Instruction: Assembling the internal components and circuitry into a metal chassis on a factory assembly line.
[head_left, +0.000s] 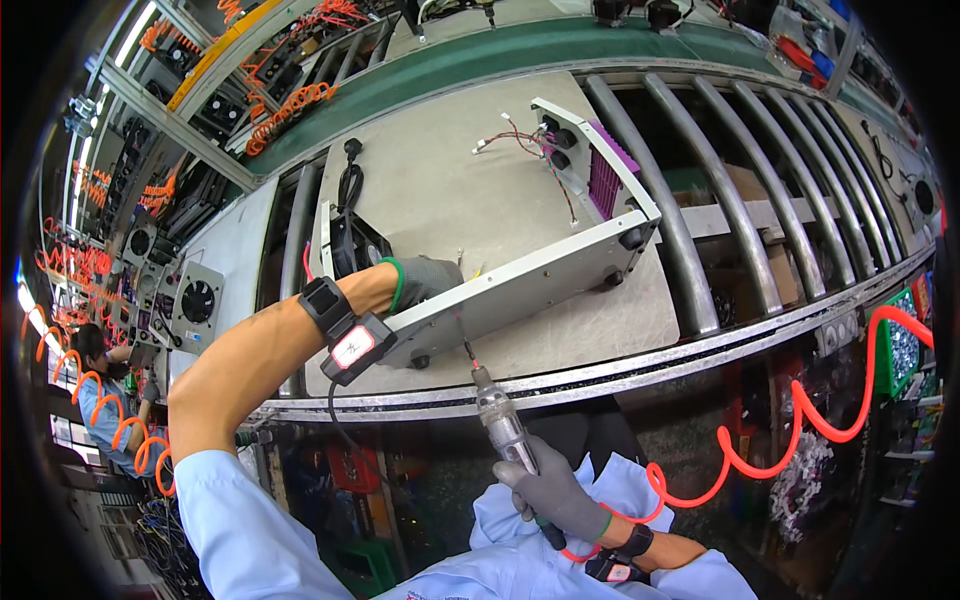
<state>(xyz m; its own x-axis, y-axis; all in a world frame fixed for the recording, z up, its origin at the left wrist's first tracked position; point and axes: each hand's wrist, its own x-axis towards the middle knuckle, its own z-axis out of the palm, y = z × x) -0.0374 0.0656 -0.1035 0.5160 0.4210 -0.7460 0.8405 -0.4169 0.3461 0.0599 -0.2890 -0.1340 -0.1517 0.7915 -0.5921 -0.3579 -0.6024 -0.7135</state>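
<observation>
Metal chassis frame [530, 290], set on the pale counter [430, 180], long near wall running from eight o'clock up to two. Just behind that wall at its eight-o'clock end, left hand [430, 282] in a grey glove, fingers mostly hidden; cannot tell whether pinching or merely resting. Toward six o'clock, right hand [565, 490] wrapped around a power screwdriver [508, 430], fingers closed on its body, slim bit aimed toward eleven and close to the wall's outer face; contact not clear. Probably stiff though thin-walled, light through the open middle and heavier toward the ends: black fan [345, 245] at ten, purple finned block [605, 175] between one and two. Smooth faces likely a little slippery, edges possibly sharp; best held by the long wall near a corner, gloves on. Poor holds by comparison: fan, and thin wires [524, 137] just past twelve, likely fragile at their plugs. Farther out, black cable [348, 188] near ten, metal rollers [716, 200] at two, red coiled hose [838, 437] toward four, green belt [480, 62] at twelve, co-worker [105, 405] between eight and nine.
</observation>
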